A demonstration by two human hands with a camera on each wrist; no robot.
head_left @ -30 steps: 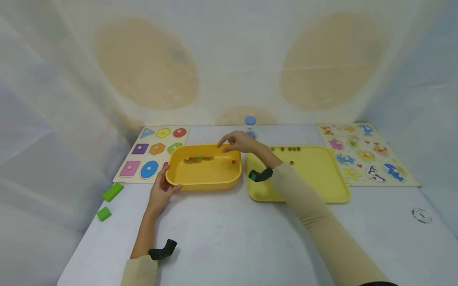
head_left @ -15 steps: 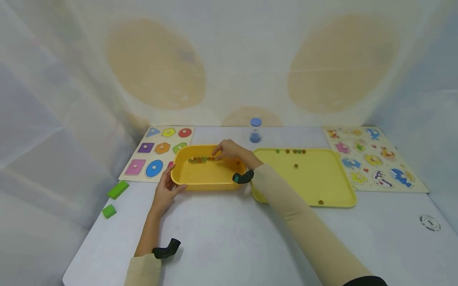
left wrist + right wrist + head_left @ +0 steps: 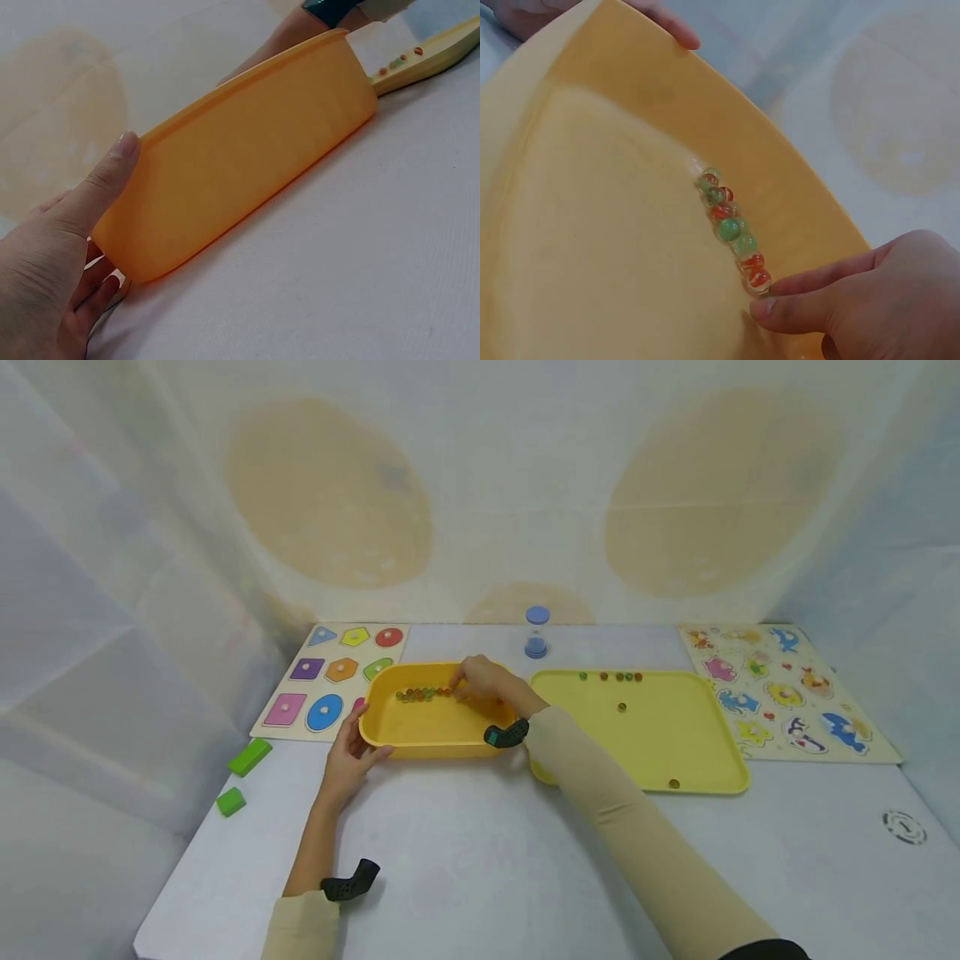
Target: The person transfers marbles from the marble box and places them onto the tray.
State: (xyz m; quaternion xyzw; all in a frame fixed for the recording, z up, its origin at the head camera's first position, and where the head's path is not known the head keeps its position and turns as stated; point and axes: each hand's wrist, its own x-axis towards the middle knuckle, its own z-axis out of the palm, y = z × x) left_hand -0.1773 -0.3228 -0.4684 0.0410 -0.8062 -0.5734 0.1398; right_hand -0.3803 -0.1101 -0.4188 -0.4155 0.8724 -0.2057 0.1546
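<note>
Marbles (image 3: 729, 229) poss. scatter if L hand (image 3: 347, 764), gripping tub's (image 3: 423, 724) left end, jolts; R hand (image 3: 877, 304) pinching 1? I can't tell.

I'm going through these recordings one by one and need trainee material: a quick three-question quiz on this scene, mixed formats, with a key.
1. Multiple choice: what does the left hand hold?
A) a green block
B) the deep tray
C) the shape puzzle

2. True or false: every marble in view lies in the deep tray.

3. Short answer: which hand has its grip at one end of the marble row?

Key
1. B. The left thumb is at its rim.
2. False. Other marbles lie on the flat yellow tray.
3. The right hand. Its thumb and forefinger are at the end marble; whether they pinch it is unclear.
</note>
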